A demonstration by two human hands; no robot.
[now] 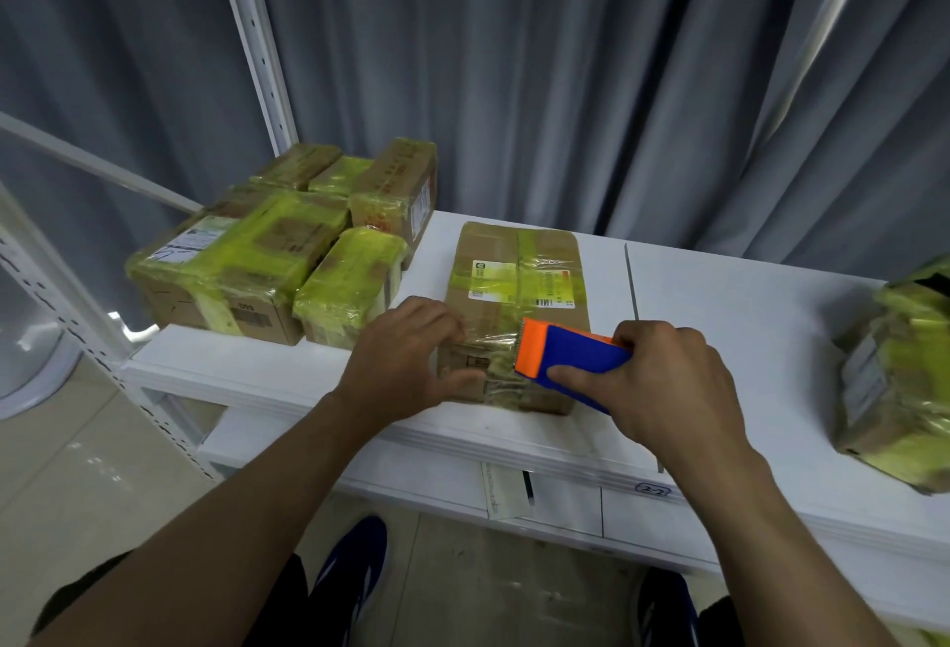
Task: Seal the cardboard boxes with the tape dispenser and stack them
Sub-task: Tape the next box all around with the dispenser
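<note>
A flat cardboard box (519,281) with yellowish tape and a white label lies on the white shelf (745,317) in front of me. My right hand (668,384) grips a blue and orange tape dispenser (565,358) whose orange end sits on the box's near right part. My left hand (406,353) rests on the box's near left corner with curled fingers, thumb against its front face. A strip of clear tape runs between both hands across the box.
A group of taped boxes (288,256) stands at the shelf's left end, some stacked. Another taped box (894,389) sits at the right edge. A white shelf upright (257,45) rises at the back left before grey curtains (565,70). My shoes (354,579) show below.
</note>
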